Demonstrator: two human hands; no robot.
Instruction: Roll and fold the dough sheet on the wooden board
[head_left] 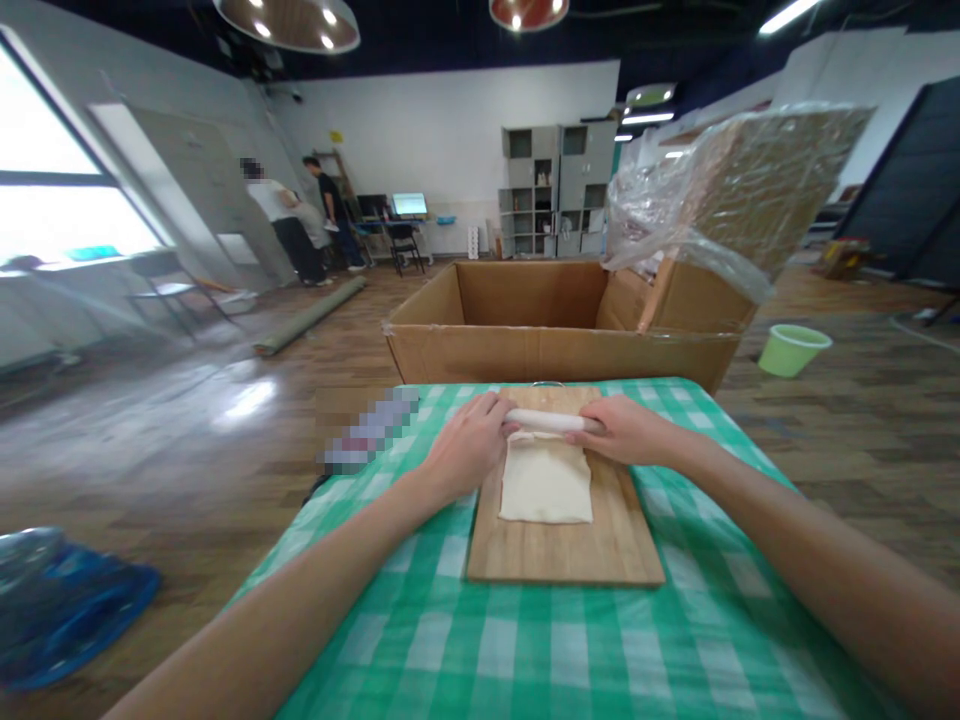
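A white rolling pin (pixel 551 421) lies crosswise over the far edge of a flat, roughly square sheet of pale dough (pixel 546 485). My left hand (pixel 472 437) closes round the pin's left end, and my right hand (pixel 622 430) grips the right end. Under the dough is a wooden cutting board (pixel 566 560), with a metal handle showing at its far edge. The dough's far edge is partly covered by the pin and fingers.
A green checked cloth (pixel 420 640) covers the table. Beyond it stands a large open cardboard box (pixel 525 350) with plastic-wrapped cardboard. A light green bucket (pixel 793 350) is on the floor at right, a blue plastic bag (pixel 75 610) at left. Two people stand far back left.
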